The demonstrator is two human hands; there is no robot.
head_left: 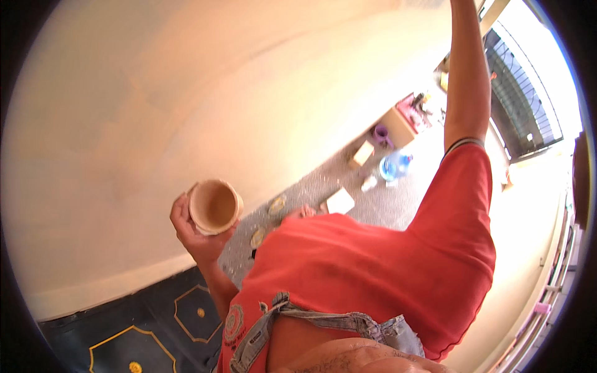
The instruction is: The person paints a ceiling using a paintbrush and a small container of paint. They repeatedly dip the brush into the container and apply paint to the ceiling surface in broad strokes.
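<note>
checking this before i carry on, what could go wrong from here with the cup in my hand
The left hand holds the clay cup tipped on its side, gripped only from below and behind; it could slip and break on the floor. The right arm reaches high out of view, so attention may be split from the cup. Loose things lie on the floor near the feet, such as a bottle and a block, which could trip a step.

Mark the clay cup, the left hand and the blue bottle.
clay cup (214, 206): head view, inner wall below the rim.
left hand (194, 239): head view, palm under the cup.
blue bottle (394, 166): head view, its body, on the floor.
</note>
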